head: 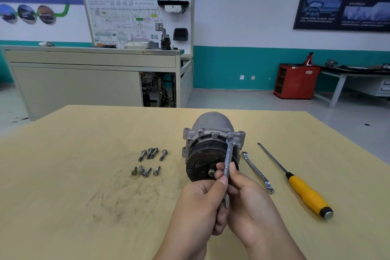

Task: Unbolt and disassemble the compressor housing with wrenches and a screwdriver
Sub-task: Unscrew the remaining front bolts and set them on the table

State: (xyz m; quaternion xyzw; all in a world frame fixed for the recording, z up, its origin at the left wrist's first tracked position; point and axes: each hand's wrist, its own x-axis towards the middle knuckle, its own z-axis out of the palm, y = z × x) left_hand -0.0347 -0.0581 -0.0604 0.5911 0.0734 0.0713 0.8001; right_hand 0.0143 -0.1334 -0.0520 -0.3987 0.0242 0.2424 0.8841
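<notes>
The grey compressor (213,126) lies on the yellow table (84,133) with its black pulley (200,158) facing me. A small silver wrench (228,156) has its ring end on a bolt at the housing's upper right flange. My left hand (200,202) and my right hand (251,202) both grip the wrench's shaft, thumbs pinching it just in front of the pulley. Several removed bolts (148,161) lie in two rows left of the compressor.
A second ring wrench (257,172) lies right of the compressor. Beyond it lies a screwdriver (295,181) with a yellow and black handle. A grey workbench with a training board stands behind the table, a red cabinet at the far right.
</notes>
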